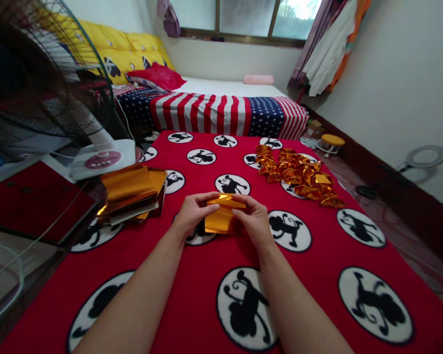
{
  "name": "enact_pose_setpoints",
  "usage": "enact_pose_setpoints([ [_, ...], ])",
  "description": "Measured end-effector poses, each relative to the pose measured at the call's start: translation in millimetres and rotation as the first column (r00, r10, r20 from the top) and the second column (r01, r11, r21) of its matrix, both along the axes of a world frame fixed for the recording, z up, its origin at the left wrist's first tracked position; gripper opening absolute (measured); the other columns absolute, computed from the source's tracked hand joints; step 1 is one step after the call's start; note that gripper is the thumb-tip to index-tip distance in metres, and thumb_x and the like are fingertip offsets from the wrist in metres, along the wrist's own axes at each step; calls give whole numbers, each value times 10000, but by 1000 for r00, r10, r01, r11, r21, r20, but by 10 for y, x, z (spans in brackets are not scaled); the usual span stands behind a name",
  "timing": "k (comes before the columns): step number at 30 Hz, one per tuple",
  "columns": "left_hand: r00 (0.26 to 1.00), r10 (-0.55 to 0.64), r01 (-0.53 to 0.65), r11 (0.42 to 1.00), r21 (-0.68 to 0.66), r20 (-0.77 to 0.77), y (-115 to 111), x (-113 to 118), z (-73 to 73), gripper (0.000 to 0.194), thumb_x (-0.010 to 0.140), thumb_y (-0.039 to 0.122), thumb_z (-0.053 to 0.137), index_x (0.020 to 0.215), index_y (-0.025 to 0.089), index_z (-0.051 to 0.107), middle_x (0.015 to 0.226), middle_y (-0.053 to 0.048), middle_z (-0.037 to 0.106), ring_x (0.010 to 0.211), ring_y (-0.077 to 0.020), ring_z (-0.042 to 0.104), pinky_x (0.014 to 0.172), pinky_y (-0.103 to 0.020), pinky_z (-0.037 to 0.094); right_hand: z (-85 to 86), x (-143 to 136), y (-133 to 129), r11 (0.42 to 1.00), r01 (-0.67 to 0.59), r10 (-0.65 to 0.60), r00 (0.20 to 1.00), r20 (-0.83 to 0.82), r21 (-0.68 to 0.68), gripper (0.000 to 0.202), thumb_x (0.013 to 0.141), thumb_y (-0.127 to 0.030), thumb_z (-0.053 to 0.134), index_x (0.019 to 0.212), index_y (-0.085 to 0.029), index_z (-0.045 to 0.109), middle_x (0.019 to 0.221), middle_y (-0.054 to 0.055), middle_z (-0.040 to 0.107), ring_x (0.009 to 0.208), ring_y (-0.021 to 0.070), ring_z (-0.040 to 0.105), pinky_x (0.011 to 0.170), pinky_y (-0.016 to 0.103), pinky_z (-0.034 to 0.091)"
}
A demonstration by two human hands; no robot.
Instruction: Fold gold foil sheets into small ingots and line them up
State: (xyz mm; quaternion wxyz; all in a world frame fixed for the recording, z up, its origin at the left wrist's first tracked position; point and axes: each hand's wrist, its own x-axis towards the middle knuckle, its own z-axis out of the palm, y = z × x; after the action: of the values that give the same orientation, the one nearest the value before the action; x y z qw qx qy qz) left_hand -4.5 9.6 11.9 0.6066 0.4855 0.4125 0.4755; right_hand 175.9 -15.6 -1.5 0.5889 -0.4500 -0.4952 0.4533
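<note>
A sheet of gold foil paper (221,221) is held up between my two hands above the red cloth, its upper edge folded over. My left hand (194,211) pinches the left end of the fold between thumb and fingers. At the right end, my right hand (254,216) grips it the same way. To the left lies a stack of gold foil sheets (131,189), its edges uneven. Several folded gold foil pieces (295,172) sit in rows on the cloth at the right.
A red cloth with monkey prints (192,314) covers the surface before me. An electric fan (103,152) stands at the left beside a dark red box (37,201). Behind is a bed with a striped and starred cover (221,113). A ring light (426,156) is at the right.
</note>
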Motion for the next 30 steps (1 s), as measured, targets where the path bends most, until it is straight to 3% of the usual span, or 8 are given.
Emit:
enact_pose_setpoints([
  [5, 999, -30, 32, 998, 47, -29, -8, -2, -4, 514, 568, 293, 864, 1042, 137, 738, 1103, -129, 728, 940, -257, 694, 832, -349, 547, 11, -3, -13, 999, 16, -14, 998, 59, -34, 308, 660, -190, 704, 963, -219, 754, 1030, 43, 729, 982, 239, 665, 897, 367, 513],
  [12, 986, -11, 33, 992, 126, -169, 3, 8, -45, 406, 623, 280, 824, 999, 141, 758, 1004, -107, 755, 889, -245, 704, 810, -331, 550, 16, -5, -17, 998, 2, 1, 998, 61, -62, 311, 672, -220, 723, 982, -214, 752, 1040, 54, 735, 967, 244, 673, 877, 376, 520],
  [19, 987, 70, -55, 993, 106, -144, -14, 47, 18, 402, 592, 320, 841, 936, 126, 771, 936, -109, 767, 828, -239, 710, 749, -319, 566, -6, -19, 0, 998, 31, -28, 999, 46, -63, 301, 704, -288, 737, 994, -206, 750, 1017, 61, 745, 938, 240, 684, 851, 361, 530],
  [30, 986, 98, -82, 989, 119, -136, 11, 58, -55, 359, 621, 378, 829, 879, 133, 776, 852, -90, 769, 732, -189, 697, 694, -270, 544, 1, -24, 9, 994, 85, -87, 996, -32, -70, 229, 704, -377, 758, 860, -209, 765, 884, 41, 737, 767, 180, 664, 680, 275, 525],
])
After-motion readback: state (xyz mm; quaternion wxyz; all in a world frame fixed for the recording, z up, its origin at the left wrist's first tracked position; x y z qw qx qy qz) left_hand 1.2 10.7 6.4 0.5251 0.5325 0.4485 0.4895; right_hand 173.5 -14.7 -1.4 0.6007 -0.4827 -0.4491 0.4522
